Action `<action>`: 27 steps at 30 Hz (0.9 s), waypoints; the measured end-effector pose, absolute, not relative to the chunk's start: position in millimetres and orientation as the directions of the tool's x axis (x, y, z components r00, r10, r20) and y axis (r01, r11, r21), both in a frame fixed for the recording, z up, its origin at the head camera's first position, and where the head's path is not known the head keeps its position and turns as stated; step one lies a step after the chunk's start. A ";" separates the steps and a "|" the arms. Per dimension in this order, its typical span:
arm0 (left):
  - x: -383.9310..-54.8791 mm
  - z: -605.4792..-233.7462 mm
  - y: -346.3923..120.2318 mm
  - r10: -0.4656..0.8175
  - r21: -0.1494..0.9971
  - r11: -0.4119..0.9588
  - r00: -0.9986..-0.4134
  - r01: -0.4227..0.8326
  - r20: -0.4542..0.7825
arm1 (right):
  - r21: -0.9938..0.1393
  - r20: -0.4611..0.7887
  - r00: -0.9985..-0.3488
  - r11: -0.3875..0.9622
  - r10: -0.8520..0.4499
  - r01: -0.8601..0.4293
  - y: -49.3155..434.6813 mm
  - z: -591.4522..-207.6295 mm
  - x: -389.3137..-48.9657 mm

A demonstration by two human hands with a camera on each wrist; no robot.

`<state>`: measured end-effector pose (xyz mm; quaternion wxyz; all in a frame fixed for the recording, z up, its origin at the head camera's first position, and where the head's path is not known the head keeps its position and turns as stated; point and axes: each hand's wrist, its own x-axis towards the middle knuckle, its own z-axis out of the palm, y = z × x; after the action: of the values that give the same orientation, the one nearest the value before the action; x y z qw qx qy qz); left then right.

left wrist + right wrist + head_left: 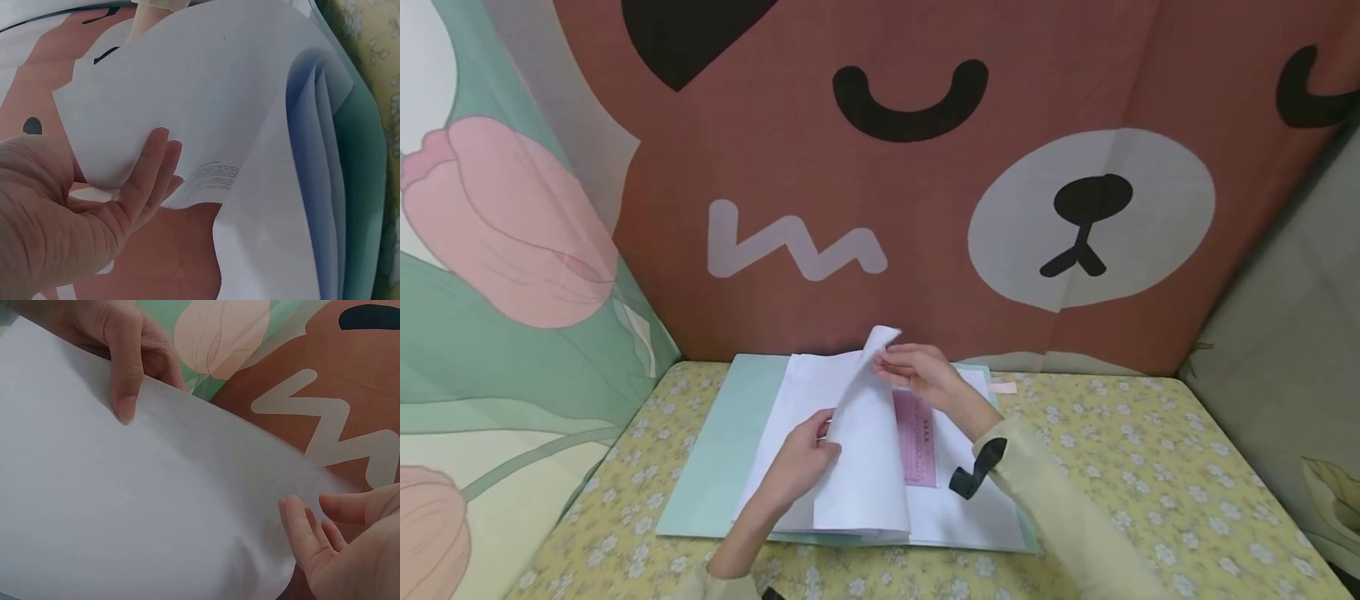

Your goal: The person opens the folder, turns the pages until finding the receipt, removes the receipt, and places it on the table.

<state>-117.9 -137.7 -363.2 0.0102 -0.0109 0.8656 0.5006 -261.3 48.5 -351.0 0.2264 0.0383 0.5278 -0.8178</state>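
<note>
A white sheet of paper (868, 467) is lifted and curved over an open pale green folder (711, 467) with more white pages. My left hand (801, 458) holds the sheet's left edge, its thumb on the near face and its fingers behind. In the left wrist view, the left hand's fingers (150, 169) lie along the paper, which carries small print near its edge. At the sheet's upper corner is my right hand (921, 375); in the right wrist view its thumb and fingers (300, 531) stand apart beside the paper's edge.
A pink card or ruler with printed marks (916, 437) lies on the right-hand page. A pale pink tab (1003, 387) sticks out at the folder's right. The folder lies on a yellow floral tablecloth (1112, 467), before a brown bear-print backdrop (925, 192).
</note>
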 end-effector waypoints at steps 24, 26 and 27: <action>-116.3 -359.3 -172.2 -0.073 0.823 0.554 -0.992 -0.124 -0.101 | -0.913 -0.282 -0.914 -0.212 -0.291 0.349 93.3 -361.7 -269.4; -116.1 -359.6 -174.5 -0.082 0.818 0.558 -0.991 -0.136 -0.109 | -0.914 -0.280 -0.914 -0.211 -0.294 0.348 96.8 -362.2 -269.4; -116.1 -359.9 -175.9 -0.089 0.815 0.561 -0.990 -0.144 -0.113 | -0.914 -0.280 -0.913 -0.208 -0.297 0.348 98.3 -362.6 -269.4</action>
<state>-116.1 -175.9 -359.9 0.0297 -0.0659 0.8831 0.4636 -269.4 98.3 -362.6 0.2074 0.0215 0.5941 -0.7769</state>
